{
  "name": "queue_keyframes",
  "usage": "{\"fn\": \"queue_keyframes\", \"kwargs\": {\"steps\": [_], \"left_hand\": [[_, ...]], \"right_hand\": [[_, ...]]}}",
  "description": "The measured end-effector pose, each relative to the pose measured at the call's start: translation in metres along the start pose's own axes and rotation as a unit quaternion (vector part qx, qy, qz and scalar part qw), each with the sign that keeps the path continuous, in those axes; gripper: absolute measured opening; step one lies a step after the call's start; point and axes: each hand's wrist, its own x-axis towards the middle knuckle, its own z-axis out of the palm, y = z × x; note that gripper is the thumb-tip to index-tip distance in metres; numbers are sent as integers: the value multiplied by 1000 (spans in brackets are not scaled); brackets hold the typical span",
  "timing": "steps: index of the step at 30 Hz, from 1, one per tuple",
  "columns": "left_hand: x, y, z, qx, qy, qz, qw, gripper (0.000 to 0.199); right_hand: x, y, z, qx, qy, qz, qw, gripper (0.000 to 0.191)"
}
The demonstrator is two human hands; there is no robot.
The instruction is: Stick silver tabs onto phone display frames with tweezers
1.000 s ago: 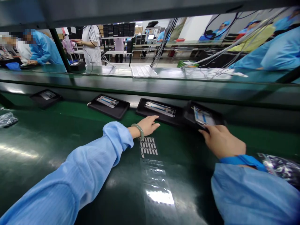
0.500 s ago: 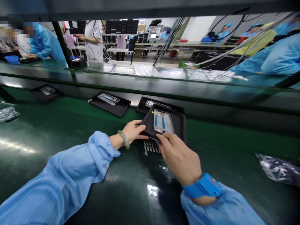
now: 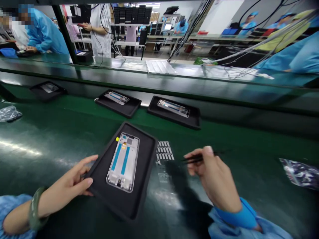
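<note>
My left hand grips the left edge of a black tray, thumb on top and fingers beneath or along the side. In the tray lies a silver phone frame with two blue strips and a yellow tab at its upper left. Right of the tray, my right hand is closed around dark tweezers, their tips pointing left. Between the tray and the tweezers, a sheet of small metallic stickers lies on the green bench, with a clear film piece below it.
Along the back stand three more black trays holding phone frames: far-left tray, middle tray, right tray. Plastic bags lie at left and right. A raised ledge runs behind; people work beyond it.
The tray has come left and nearer in my left hand, uncovering the sticker sheet and the back right tray. My right hand has let go of the tray and moved right, with tweezers now showing.
</note>
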Motion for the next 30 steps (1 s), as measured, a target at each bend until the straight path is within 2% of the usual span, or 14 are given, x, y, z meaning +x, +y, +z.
{"fn": "queue_keyframes", "kwargs": {"steps": [3, 5, 8, 10, 12, 14, 16, 18, 21, 23, 25, 30], "left_hand": [[-16, -11, 2, 79, -81, -23, 993, 55], [-23, -11, 7, 202, -140, -22, 969, 51], [-24, 2, 14, 398, -230, 4, 888, 41], [-16, 15, 19, 459, -276, 56, 843, 32], [-1, 28, 26, 492, -268, 137, 817, 31], [23, 38, 37, 523, -211, 237, 791, 37], [52, 42, 52, 557, -161, 344, 739, 42], [81, 40, 67, 585, -138, 428, 675, 48], [115, 35, 85, 619, -133, 475, 612, 53], [128, 33, 92, 632, -132, 482, 592, 52], [135, 32, 95, 638, -128, 486, 583, 52], [139, 30, 95, 633, -122, 482, 593, 52]], "right_hand": [[2, 12, 15, 32, -19, 47, 998, 33], [1, 18, 22, 18, -27, 64, 997, 40], [-1, 25, 27, -16, -36, 85, 996, 45], [-4, 30, 28, -31, -43, 91, 994, 46], [-5, 33, 30, -38, -50, 93, 994, 46], [-6, 36, 31, -47, -55, 92, 993, 46], [-5, 38, 33, -56, -57, 91, 993, 46], [-5, 40, 35, -66, -57, 89, 992, 45], [-6, 43, 38, -74, -56, 88, 992, 44], [-7, 43, 40, -72, -58, 92, 992, 44], [-6, 41, 42, -62, -62, 99, 991, 43], [-1, 28, 37, -14, -79, 135, 988, 42]]}}
